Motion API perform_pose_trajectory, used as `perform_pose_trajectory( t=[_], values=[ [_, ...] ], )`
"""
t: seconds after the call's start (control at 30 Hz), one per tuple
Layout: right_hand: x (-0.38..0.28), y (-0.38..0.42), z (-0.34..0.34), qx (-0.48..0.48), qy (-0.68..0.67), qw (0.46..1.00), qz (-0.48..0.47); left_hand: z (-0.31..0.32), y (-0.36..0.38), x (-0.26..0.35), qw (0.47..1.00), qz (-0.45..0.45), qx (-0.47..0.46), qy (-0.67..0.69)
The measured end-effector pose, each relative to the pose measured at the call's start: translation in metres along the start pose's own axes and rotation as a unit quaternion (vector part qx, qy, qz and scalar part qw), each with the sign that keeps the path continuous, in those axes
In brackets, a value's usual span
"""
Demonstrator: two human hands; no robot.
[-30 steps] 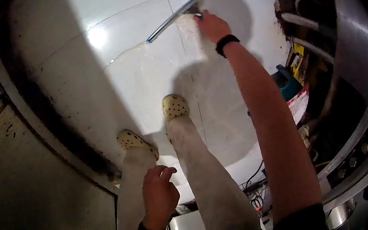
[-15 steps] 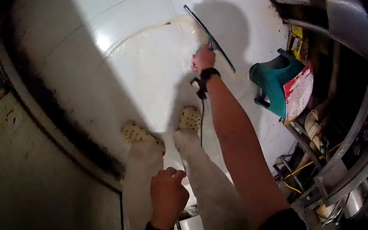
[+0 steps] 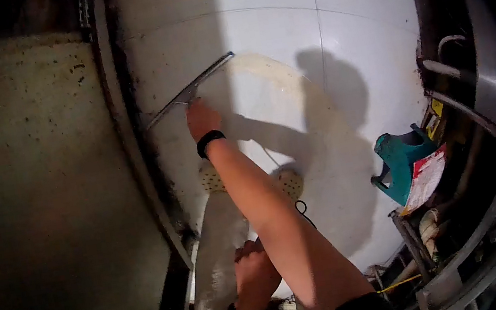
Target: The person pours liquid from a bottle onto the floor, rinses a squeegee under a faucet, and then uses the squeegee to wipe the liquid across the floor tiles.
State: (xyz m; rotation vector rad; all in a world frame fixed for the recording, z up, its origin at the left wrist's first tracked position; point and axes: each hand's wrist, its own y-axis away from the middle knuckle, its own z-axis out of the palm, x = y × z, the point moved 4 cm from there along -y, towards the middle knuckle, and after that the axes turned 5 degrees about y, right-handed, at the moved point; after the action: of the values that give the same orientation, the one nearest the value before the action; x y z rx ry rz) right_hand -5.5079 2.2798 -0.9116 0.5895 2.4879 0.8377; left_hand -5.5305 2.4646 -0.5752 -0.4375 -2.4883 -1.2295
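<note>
My right hand [image 3: 203, 118] is closed round the grip of a floor squeegee [image 3: 191, 90], reaching out to the left in front of my shoes. Its long thin blade lies slanted across the white floor [image 3: 353, 2], the left end close to the dark edge strip. My left hand [image 3: 255, 270] is curled closed by my knee, partly covered by my right forearm; whatever is in its fingers is hidden. Both wrists wear black bands.
A teal plastic stool [image 3: 399, 160] with a red and white sheet [image 3: 424, 179] on it stands at the right, beside metal racks and pipes. My perforated cream clogs [image 3: 290, 182] are below. A pale panel [image 3: 39, 188] fills the left. Yellowish liquid [image 3: 273, 70] streaks the floor.
My right hand has swept the squeegee from right to left, and the blade's slant has reversed. The view has turned left. My left hand stays low, now partly behind the right arm.
</note>
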Motion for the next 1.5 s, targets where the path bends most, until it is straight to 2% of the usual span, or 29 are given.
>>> perform_pose_trajectory(
  t=[0.1,0.13,0.17,0.27,0.33,0.4,0.47,0.53,0.6,0.63,0.7,0.73,0.8,0.83,0.87,0.9,0.93,1.0,1.03,1.1,1.17,1.23,1.27,1.3,1.37,1.4,1.43,1.47,1.5],
  values=[
    [0.04,0.008,0.002,-0.02,0.016,0.999,-0.041,0.018,0.013,0.016,0.998,-0.011,-0.055,-0.036],
    [0.066,0.009,-0.002,-0.027,0.021,0.998,-0.054,0.022,0.015,0.018,0.998,-0.007,-0.037,0.049],
    [0.092,0.009,-0.014,0.008,0.076,0.987,-0.144,0.026,0.015,0.021,0.991,-0.003,-0.019,0.132],
    [0.159,0.01,-0.093,0.022,0.137,0.984,-0.109,0.047,0.02,0.025,0.985,-0.023,-0.067,0.156],
    [0.216,0.008,-0.121,0.055,0.12,0.987,-0.094,0.066,0.026,0.023,0.977,-0.034,-0.085,0.194],
    [0.277,0.007,-0.135,0.109,0.093,0.987,-0.066,0.077,0.026,0.022,0.99,-0.006,-0.066,0.127],
    [0.33,0.013,-0.144,0.09,0.115,0.989,0.007,0.086,0.022,0.022,0.992,0.013,-0.062,0.108],
    [0.372,0.036,-0.154,0.088,0.063,0.987,0.118,0.09,0.028,0.021,0.991,0.025,-0.076,0.106],
    [0.406,0.065,-0.152,0.103,0.026,0.977,0.183,0.103,0.037,0.01,0.991,0.019,-0.094,0.097],
    [0.451,0.065,-0.126,0.104,0.034,0.98,0.169,0.106,0.04,0.007,0.991,0.016,-0.097,0.093],
    [0.493,0.08,-0.096,0.109,0.041,0.98,0.16,0.109,0.042,0.003,0.991,0.021,-0.087,0.103],
    [0.498,0.103,-0.09,0.074,-0.04,0.972,0.219,0.11,0.045,0.003,0.99,0.026,-0.073,0.12],
    [0.515,0.113,-0.068,0.042,-0.113,0.956,0.267,0.118,0.054,-0.002,0.989,0.025,-0.071,0.127],
    [0.505,0.114,-0.058,0.095,-0.034,0.975,0.197,0.124,0.056,-0.002,0.988,0.025,-0.073,0.133],
    [0.51,0.12,-0.043,0.07,-0.163,0.949,0.262,0.127,0.059,-0.001,0.987,0.024,-0.076,0.139],
    [0.479,0.137,-0.054,0.058,-0.278,0.899,0.332,0.127,0.062,0.001,0.986,0.016,-0.083,0.141],
    [0.466,0.139,-0.044,0.052,-0.273,0.901,0.333,0.128,0.065,0.002,0.986,0.007,-0.085,0.145],
    [0.451,0.141,-0.025,0.089,-0.353,0.864,0.349,0.136,0.071,-0.002,0.983,-0.007,-0.095,0.158],
    [0.439,0.14,-0.015,0.086,-0.35,0.867,0.343,0.14,0.074,-0.004,0.98,-0.02,-0.106,0.167],
    [0.415,0.141,0.002,0.125,-0.439,0.795,0.401,0.148,0.079,-0.008,0.982,-0.007,-0.101,0.158],
    [0.383,0.131,0.013,0.087,-0.467,0.81,0.344,0.152,0.085,-0.008,0.984,0.0,-0.097,0.147],
    [0.318,0.127,0.002,0.09,-0.606,0.698,0.37,0.149,0.088,-0.006,0.976,-0.038,-0.101,0.19],
    [0.291,0.117,0.002,0.069,-0.624,0.683,0.374,0.147,0.089,-0.008,0.977,-0.048,-0.092,0.185],
    [0.263,0.105,0.005,0.038,-0.604,0.705,0.37,0.146,0.09,-0.007,0.979,-0.036,-0.093,0.179],
    [0.21,0.077,0.017,-0.018,-0.502,0.796,0.337,0.155,0.098,-0.011,0.981,-0.029,-0.087,0.169],
    [0.182,0.07,0.024,-0.038,-0.426,0.854,0.297,0.166,0.106,-0.015,0.988,-0.001,-0.022,0.156],
    [0.15,0.077,0.021,-0.027,-0.308,0.93,0.201,0.17,0.11,-0.018,0.989,0.028,0.041,0.14],
    [0.116,0.086,0.015,0.009,-0.172,0.979,0.112,0.167,0.111,-0.019,0.99,0.021,0.047,0.131],
    [0.092,0.081,0.053,0.025,-0.056,0.998,0.009,0.163,0.114,-0.017,0.99,0.004,0.024,0.142]
  ],
)
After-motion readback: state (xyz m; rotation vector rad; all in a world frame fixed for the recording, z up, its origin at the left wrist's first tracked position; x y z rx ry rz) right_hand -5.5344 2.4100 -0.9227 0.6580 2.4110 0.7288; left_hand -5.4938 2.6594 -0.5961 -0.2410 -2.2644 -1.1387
